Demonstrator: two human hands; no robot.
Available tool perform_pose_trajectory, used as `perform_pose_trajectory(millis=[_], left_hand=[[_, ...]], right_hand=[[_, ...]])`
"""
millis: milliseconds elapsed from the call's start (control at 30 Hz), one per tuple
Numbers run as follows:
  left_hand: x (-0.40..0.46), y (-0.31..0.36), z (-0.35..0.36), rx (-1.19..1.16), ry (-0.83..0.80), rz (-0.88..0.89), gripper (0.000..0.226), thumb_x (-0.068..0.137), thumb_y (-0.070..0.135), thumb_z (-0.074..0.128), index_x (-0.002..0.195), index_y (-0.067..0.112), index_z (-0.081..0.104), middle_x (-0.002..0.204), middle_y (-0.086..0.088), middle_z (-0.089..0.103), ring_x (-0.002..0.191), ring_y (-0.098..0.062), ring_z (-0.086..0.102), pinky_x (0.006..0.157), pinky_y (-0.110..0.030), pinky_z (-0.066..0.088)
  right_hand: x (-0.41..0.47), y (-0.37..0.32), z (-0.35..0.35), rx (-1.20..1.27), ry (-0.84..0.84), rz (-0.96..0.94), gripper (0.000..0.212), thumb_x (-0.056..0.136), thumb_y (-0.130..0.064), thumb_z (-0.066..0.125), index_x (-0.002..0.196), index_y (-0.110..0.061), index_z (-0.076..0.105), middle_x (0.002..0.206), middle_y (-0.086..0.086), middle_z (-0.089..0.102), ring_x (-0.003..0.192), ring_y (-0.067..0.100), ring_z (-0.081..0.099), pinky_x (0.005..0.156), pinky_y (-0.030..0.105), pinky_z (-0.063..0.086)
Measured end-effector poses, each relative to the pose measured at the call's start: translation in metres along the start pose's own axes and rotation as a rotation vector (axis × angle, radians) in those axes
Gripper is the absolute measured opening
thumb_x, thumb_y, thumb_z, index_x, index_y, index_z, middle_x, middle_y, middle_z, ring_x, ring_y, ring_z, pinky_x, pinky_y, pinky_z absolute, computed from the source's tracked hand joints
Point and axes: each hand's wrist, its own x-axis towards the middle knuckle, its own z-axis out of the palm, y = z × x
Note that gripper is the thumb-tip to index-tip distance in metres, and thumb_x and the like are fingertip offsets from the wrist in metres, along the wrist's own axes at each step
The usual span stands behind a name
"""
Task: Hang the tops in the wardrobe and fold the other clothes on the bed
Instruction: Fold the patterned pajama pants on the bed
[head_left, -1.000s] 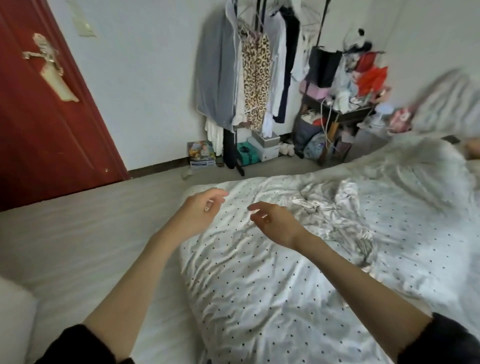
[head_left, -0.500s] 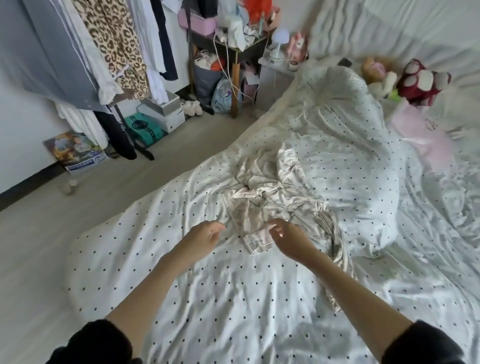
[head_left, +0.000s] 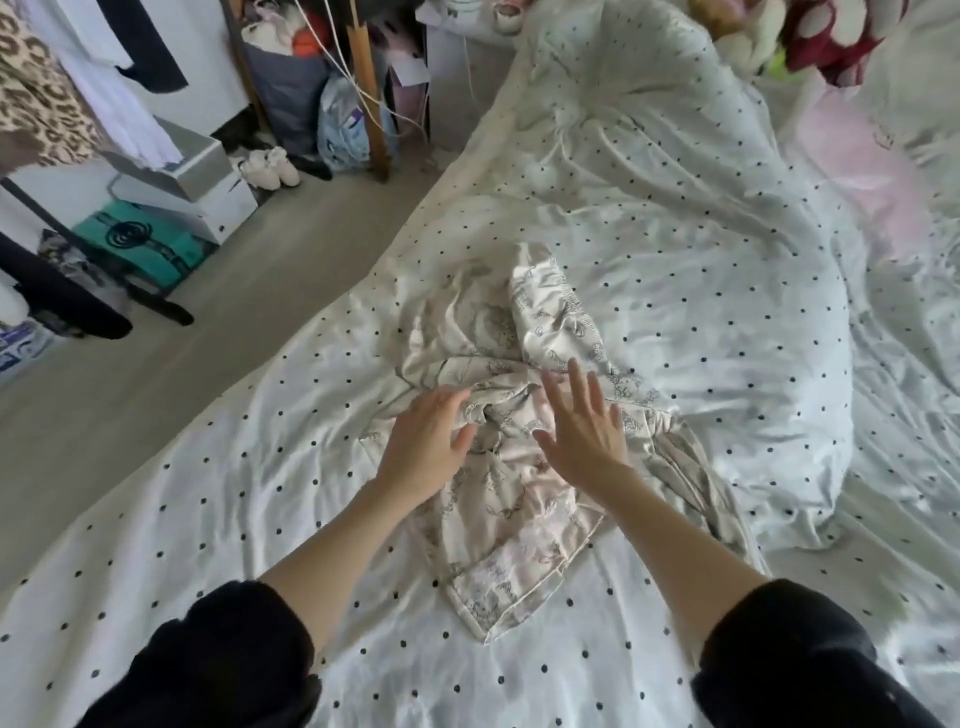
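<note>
1. Down near the person, two black sleeves (head_left: 218, 660) are pushed up, so the arms are bare for the work.
2. Both hands reach over the printed cloth (head_left: 519, 467), which lies in a crumpled heap on the bed (head_left: 208, 519). The left hand (head_left: 426, 447) lies over it with fingers loose, holding nothing. The right hand (head_left: 582, 431) is spread wide, fingers straight, maybe to find an edge.
3. Farther off, the dotted quilt (head_left: 701, 260) sits bunched up.
4. Far left, tops hang on the clothes rack (head_left: 47, 98), where the tops should go.
</note>
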Motion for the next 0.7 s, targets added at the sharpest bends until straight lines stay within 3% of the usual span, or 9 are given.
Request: perform_pose_trajectory(millis=[100, 167, 200, 267, 367, 467, 533, 600, 700], left_hand=[[0.032, -0.006, 0.026, 0.159, -0.056, -0.052, 0.056, 0.095, 0.034, 0.05, 0.144, 0.012, 0.032, 0.145, -0.004, 0.039, 0.137, -0.019, 0.032, 0.114, -0.042, 0.024], [0.044, -0.01, 0.038, 0.213, -0.049, -0.099, 0.041, 0.094, 0.028, 0.051, 0.134, 0.016, 0.047, 0.129, -0.002, 0.055, 0.124, -0.021, 0.047, 0.112, -0.044, 0.024], [0.044, -0.011, 0.036, 0.223, -0.038, -0.08, 0.031, 0.093, 0.022, 0.052, 0.123, 0.016, 0.058, 0.113, -0.001, 0.064, 0.108, -0.021, 0.057, 0.104, -0.037, 0.032], [0.039, -0.012, 0.036, 0.162, -0.113, -0.004, 0.022, 0.089, 0.013, 0.053, 0.104, 0.011, 0.069, 0.085, -0.003, 0.069, 0.071, -0.017, 0.059, 0.067, -0.021, 0.042], [0.021, -0.011, 0.024, 0.061, -0.467, 0.039, 0.018, 0.087, 0.01, 0.055, 0.097, 0.009, 0.069, 0.073, -0.003, 0.066, 0.047, -0.01, 0.043, 0.041, -0.014, 0.031], [0.01, -0.002, 0.003, 0.013, -0.702, 0.022, 0.02, 0.089, 0.012, 0.053, 0.101, 0.013, 0.069, 0.079, 0.008, 0.065, 0.044, -0.002, 0.042, 0.041, -0.012, 0.033], [0.012, 0.011, -0.016, -0.015, -0.556, 0.036, 0.023, 0.092, 0.015, 0.052, 0.109, 0.015, 0.067, 0.094, 0.011, 0.064, 0.057, -0.001, 0.053, 0.054, -0.015, 0.047], [0.015, 0.025, -0.034, 0.013, -0.212, 0.11, 0.034, 0.093, 0.012, 0.051, 0.126, 0.018, 0.057, 0.119, 0.007, 0.059, 0.081, -0.003, 0.058, 0.07, -0.015, 0.051], [0.018, 0.051, -0.047, 0.085, 0.035, 0.337, 0.066, 0.09, -0.001, 0.048, 0.145, 0.031, 0.029, 0.153, 0.01, 0.025, 0.131, -0.003, 0.032, 0.1, -0.014, 0.035]], right_hand=[[0.03, 0.014, 0.001, 0.112, 0.119, 0.154, 0.081, 0.095, -0.042, 0.045, 0.15, -0.024, -0.011, 0.158, -0.001, -0.014, 0.146, 0.022, -0.004, 0.116, 0.056, 0.005], [0.049, 0.022, 0.001, 0.277, 0.213, 0.283, 0.079, 0.093, -0.042, 0.046, 0.151, -0.016, -0.002, 0.159, 0.001, 0.008, 0.143, 0.024, 0.016, 0.114, 0.056, 0.014], [0.055, 0.022, -0.001, 0.336, 0.264, 0.326, 0.075, 0.093, -0.044, 0.045, 0.15, -0.014, 0.007, 0.155, 0.003, 0.022, 0.138, 0.025, 0.028, 0.112, 0.055, 0.02], [0.068, 0.026, -0.007, 0.412, 0.284, 0.421, 0.065, 0.092, -0.057, 0.038, 0.142, -0.016, 0.029, 0.137, 0.004, 0.048, 0.126, 0.024, 0.043, 0.108, 0.052, 0.023], [0.071, 0.026, -0.019, 0.442, 0.172, 0.507, 0.038, 0.093, -0.05, 0.037, 0.091, -0.019, 0.059, 0.079, 0.0, 0.06, 0.091, 0.02, 0.057, 0.108, 0.048, 0.022], [0.046, 0.02, -0.024, 0.42, 0.206, 0.394, 0.032, 0.095, -0.027, 0.043, 0.064, -0.018, 0.045, 0.062, -0.004, 0.046, 0.069, 0.017, 0.047, 0.103, 0.045, 0.033], [0.015, 0.014, -0.025, 0.319, 0.267, 0.234, 0.02, 0.095, -0.022, 0.045, 0.079, -0.014, 0.055, 0.078, -0.004, 0.057, 0.081, 0.018, 0.052, 0.105, 0.044, 0.029], [-0.023, 0.01, -0.03, 0.22, 0.308, 0.057, 0.021, 0.097, -0.026, 0.044, 0.106, -0.018, 0.062, 0.106, -0.008, 0.064, 0.099, 0.012, 0.058, 0.11, 0.042, 0.021], [-0.074, 0.006, -0.037, 0.157, 0.272, -0.153, 0.022, 0.098, -0.026, 0.046, 0.107, -0.023, 0.066, 0.106, -0.011, 0.065, 0.097, 0.009, 0.06, 0.111, 0.04, 0.02]])
